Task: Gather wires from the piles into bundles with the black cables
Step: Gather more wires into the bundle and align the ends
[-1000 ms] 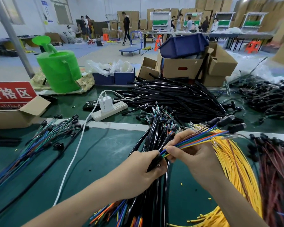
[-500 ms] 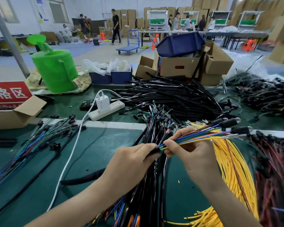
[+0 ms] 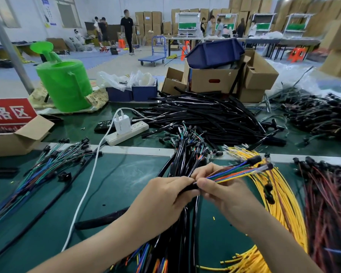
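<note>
My left hand point(image 3: 161, 201) grips the end of a black sleeve cable point(image 3: 104, 220) that trails left across the green mat. My right hand point(image 3: 224, 191) pinches a thin bundle of coloured wires point(image 3: 236, 173) right at the sleeve's mouth; the bundle points up and right and ends in black connectors. Both hands meet above a pile of black cables with coloured wires point(image 3: 183, 166). A yellow wire pile point(image 3: 283, 203) lies under my right forearm, and a red-and-black wire pile point(image 3: 329, 203) is at the far right.
A pile of blue and green wires point(image 3: 47, 168) lies at the left. Loose black sleeves point(image 3: 205, 115) are heaped behind a white power strip point(image 3: 126, 133) with its cord. A green watering can point(image 3: 64, 83), cardboard boxes point(image 3: 215, 79) and a red sign point(image 3: 10, 113) stand further back.
The hands have closed together, the coloured wires now meeting the black sleeve's end. The sleeve has been drawn out to the left on the mat. The bundle's far end sank slightly.
</note>
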